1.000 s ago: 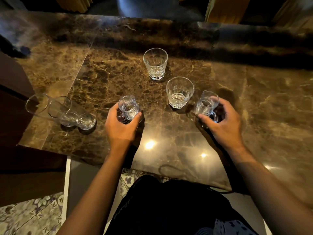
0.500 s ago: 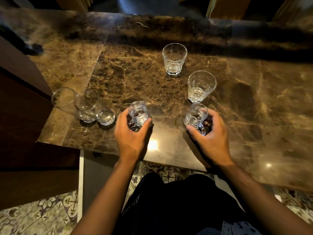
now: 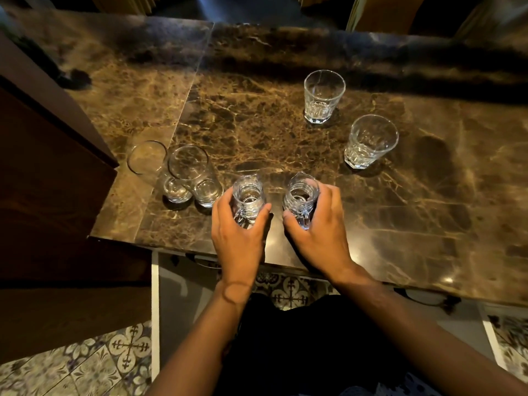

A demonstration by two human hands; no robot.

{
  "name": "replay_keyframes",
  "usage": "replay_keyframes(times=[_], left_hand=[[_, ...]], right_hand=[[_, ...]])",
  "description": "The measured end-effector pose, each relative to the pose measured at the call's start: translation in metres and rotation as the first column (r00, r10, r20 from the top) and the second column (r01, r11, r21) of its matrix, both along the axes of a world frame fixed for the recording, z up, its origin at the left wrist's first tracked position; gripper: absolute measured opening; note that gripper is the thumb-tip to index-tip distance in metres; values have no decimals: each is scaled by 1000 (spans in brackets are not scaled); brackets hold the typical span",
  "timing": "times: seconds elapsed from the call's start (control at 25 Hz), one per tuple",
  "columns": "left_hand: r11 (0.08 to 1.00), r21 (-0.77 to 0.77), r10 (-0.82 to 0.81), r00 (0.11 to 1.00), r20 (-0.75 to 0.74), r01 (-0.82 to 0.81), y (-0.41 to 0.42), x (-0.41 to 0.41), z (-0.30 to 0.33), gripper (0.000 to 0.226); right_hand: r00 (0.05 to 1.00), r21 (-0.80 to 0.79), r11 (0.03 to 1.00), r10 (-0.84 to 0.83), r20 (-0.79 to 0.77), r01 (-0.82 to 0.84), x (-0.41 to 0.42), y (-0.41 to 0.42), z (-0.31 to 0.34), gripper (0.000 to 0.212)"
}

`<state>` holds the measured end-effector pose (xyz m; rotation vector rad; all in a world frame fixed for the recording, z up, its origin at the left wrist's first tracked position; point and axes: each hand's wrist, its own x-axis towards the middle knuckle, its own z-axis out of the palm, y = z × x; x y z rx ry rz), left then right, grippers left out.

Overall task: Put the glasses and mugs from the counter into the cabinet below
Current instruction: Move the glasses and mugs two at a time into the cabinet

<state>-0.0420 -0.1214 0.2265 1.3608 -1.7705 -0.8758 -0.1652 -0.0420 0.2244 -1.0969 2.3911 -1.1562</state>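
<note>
On the brown marble counter (image 3: 257,115) my left hand (image 3: 238,238) grips a small clear glass mug (image 3: 248,198) with its handle toward me. My right hand (image 3: 320,232) grips a second small glass mug (image 3: 301,197) close beside it. Both mugs are near the counter's front edge. Two tall plain glasses (image 3: 148,164) (image 3: 194,175) stand side by side just left of my left hand. Two faceted tumblers stand farther back on the right, one (image 3: 323,95) behind the other (image 3: 368,141).
A dark wooden cabinet side (image 3: 51,172) rises at the left edge of the counter. Below the counter's front edge are a white frame (image 3: 155,310) and patterned floor tiles (image 3: 288,290). Dark clothing fills the bottom middle.
My right hand has brought its mug leftward and nearer the front edge, beside the mug in my left hand. The view has shifted, so the counter objects sit farther right in frame.
</note>
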Motion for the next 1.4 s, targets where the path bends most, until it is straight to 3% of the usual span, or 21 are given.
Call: replay_keyframes(times=[0.16,0.36,0.8,1.4], left_hand=[[997,53,-57,998,12,56,2,9,-1,70],[998,55,-15,999,-47,18,1,13,-2,56],[995,-3,98,993,-61,-99,-6,13,-6,51],[986,-33,165,985,-42,-166,-7,18,-1,47]], right_hand=[[999,64,998,27,-24,-26,15,-3,1,87],[984,164,970,178,21,-180,13,-2,4,105],[963,99,965,252,-97,-242,11,-6,-7,87],[945,101,949,309,-104,-299,9,-21,-9,83]])
